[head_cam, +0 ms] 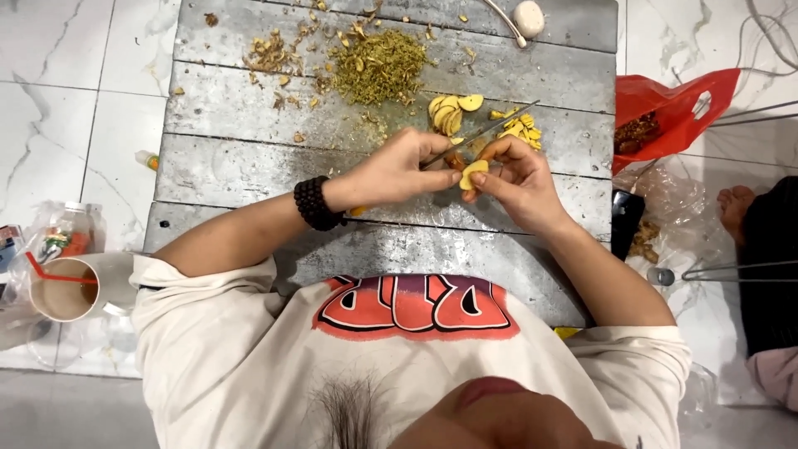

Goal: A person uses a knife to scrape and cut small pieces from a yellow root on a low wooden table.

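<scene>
The left hand [399, 170] is gripping a knife [478, 133]. The right hand [515, 179] is pinching a yellow piece [474, 172] between both hands, above the gray board [249, 166]. The blade is touching the piece, so fingertips should be staying back and the cut going slowly. Yellow slices [453, 112] and a green pile [378, 66] are lying past the hands.

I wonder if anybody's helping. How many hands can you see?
2. The left hand grips a knife over the board; the right hand pinches a yellow slice beside it. Another person sits nearby, hands out of view.
</scene>
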